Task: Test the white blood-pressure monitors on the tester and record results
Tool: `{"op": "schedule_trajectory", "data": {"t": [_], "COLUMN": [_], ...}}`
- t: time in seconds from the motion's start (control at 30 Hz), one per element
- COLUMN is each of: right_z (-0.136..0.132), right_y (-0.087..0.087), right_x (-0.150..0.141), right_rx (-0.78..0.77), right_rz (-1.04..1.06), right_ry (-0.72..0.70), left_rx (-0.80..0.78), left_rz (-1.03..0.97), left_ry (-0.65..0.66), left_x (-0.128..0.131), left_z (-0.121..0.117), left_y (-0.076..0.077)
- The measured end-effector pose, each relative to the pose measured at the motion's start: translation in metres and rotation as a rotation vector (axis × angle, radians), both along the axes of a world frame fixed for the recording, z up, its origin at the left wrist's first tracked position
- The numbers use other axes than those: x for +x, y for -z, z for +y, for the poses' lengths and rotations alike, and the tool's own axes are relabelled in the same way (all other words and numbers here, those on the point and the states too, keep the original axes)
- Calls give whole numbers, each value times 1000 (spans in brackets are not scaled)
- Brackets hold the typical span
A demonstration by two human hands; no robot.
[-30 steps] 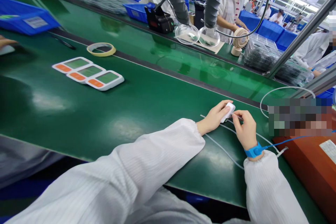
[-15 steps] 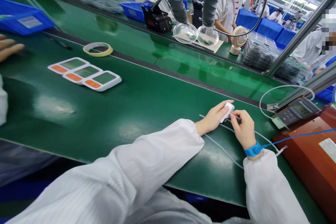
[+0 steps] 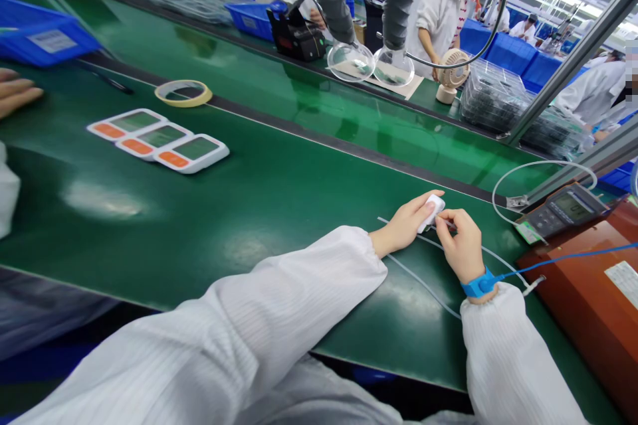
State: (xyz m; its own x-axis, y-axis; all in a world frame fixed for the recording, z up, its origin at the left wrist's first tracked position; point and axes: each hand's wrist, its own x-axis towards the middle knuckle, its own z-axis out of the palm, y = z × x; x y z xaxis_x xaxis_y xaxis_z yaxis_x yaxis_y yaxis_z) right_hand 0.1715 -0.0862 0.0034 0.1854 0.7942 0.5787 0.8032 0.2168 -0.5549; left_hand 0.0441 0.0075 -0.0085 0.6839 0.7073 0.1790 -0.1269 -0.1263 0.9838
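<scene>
Head view: coworker [image 3: 441, 10] shifted, left hand [image 3: 409, 220] still grips white device [image 3: 432, 207], right hand [image 3: 462, 244] pinched at its edge.

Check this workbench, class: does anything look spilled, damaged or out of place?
Nothing looks spilled or damaged. Mildly untidy, perhaps: the thin pale tubing curves loosely across the green table, partly hidden by the left hand, rather than lying coiled.

Green bench [image 3: 279, 192]: three white devices [image 3: 152, 141] (orange-buttoned), tape roll [image 3: 183, 103], thin tubing [image 3: 421, 281], red-brown box [image 3: 573, 279].
</scene>
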Motion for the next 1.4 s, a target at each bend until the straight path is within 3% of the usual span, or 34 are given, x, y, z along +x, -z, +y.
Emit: {"op": "schedule_trajectory", "data": {"t": [0.6,0.7,0.83,0.93,1.03,1.2,1.4], "right_z": [-2,-2,-4,-5,-4,-2,-1], "right_y": [-2,-4,-5,0,5,7,6], "right_x": [-7,-7,-7,-10,-11,-7,-4], "right_rx": [23,79,168,-29,-212,-168,-164], "right_rz": [-22,-134,-178,-67,17,188,355], "right_ry": [21,48,138,54,24,133,100], "left_rx": [169,82,-180,-326,-309,-211,-304], "left_rz": [-26,-76,-171,-244,-235,-91,-114], "left_ry": [-17,-20,-48,-70,-19,171,277], "left_x": [-3,-2,3,7,8,4,3], "left_z": [-2,0,2,2,3,2,-2], "left_y": [6,9,8,5,6,7,3]}}
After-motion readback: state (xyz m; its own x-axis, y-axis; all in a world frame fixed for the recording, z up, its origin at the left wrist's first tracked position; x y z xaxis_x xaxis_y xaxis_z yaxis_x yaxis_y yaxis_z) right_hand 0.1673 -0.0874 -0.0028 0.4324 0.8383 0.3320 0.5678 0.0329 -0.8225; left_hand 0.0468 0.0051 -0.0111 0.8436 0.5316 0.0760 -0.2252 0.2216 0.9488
